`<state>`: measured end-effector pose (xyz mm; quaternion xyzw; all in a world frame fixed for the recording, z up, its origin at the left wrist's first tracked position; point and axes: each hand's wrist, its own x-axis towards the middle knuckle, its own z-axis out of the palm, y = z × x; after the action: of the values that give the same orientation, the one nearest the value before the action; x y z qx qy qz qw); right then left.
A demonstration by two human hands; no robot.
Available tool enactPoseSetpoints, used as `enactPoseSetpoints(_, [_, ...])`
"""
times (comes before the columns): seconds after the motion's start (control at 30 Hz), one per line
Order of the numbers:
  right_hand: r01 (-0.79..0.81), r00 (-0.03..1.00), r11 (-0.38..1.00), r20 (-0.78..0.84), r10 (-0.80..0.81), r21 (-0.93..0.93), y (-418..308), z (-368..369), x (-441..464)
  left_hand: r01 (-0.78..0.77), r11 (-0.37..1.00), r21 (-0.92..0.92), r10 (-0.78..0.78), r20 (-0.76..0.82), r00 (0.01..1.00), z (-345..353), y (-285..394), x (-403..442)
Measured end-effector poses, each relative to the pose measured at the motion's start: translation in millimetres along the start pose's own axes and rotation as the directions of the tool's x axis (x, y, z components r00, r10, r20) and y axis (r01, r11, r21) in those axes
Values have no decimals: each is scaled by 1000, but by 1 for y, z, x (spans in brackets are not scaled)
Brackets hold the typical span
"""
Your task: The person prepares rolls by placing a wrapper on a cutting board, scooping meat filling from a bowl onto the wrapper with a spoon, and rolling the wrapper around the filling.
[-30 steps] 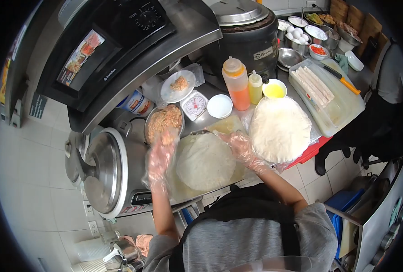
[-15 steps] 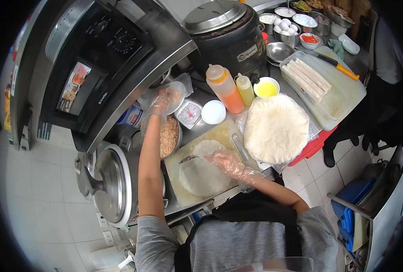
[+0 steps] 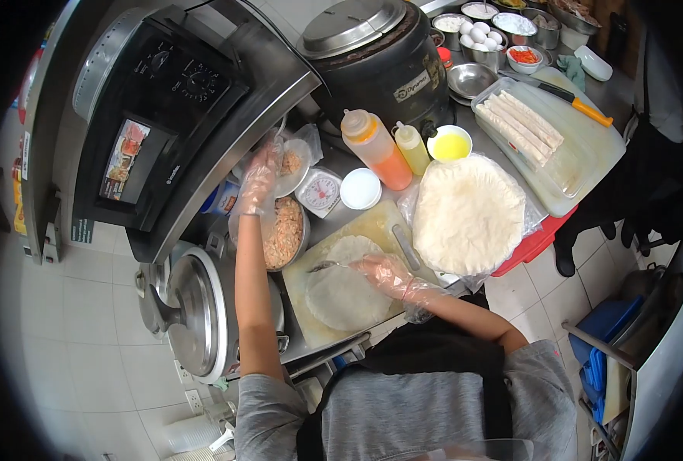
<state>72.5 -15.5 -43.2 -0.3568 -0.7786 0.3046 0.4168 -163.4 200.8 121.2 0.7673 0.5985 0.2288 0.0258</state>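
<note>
Clear-gloved at a kitchen worktop (image 3: 338, 163), a person keeps R hand (image 3: 383, 276) wrapped narrowly round a metal utensil (image 3: 328, 266), its long axis running L over the round dough sheet (image 3: 349, 296) lying flat on the cutting board (image 3: 368, 223). L hand (image 3: 261, 173), well past the board's L side, is alongside a white plate (image 3: 288, 185) bearing a small portion of filling (image 3: 291, 160); fingers mostly hidden, so can't tell if that grip is wide, narrow or loaded. Just L of the board, partly under the L forearm, sits the mixing bowl (image 3: 305, 234), heaped w/ pinkish mix (image 3: 284, 230): plate & bowl are nearer the L hand, dough sheet nearer the R. Off the board's far edge: dial scale (image 3: 319, 193), white dish (image 3: 361, 189) (contents unclear), orange squeeze bottle (image 3: 387, 165), yellow squeeze bottle (image 3: 411, 148), small bowl (image 3: 433, 153) of yellow liquid. R of the board, a broad pale dough round (image 3: 468, 215); farther R, a clear tub (image 3: 568, 181) w/ white rolls (image 3: 514, 127).
</note>
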Motion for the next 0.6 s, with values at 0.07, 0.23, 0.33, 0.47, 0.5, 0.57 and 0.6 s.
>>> enactPoseSetpoints(0.07, [-132,991,990,10,132,45,15,19,0,-16,998,-60,16,-8,1000,-32,43,-29])
enactPoseSetpoints(0.23, [-168,986,984,12,167,59,39,27,28,127,965,-231,-164,-150,975,-42,40,-124])
enactPoseSetpoints(0.33, [73,993,989,-79,-83,-125,4,-3,78,238,971,-27,-235,-293,927,-13,6,-188])
enactPoseSetpoints(0.47, [381,922,804,245,-298,-457,-16,8,159,321,933,161,-265,-293,919,29,-5,-239])
enactPoseSetpoints(0.5, [445,889,719,358,-284,-534,-20,17,175,359,906,226,-289,-293,912,41,-7,-245])
enactPoseSetpoints(0.57, [613,777,617,518,-358,-494,-30,28,199,350,894,281,-221,-402,888,60,-14,-253])
enactPoseSetpoints(0.6, [687,711,560,589,-384,-464,-36,32,209,345,885,312,-182,-452,874,67,-17,-255])
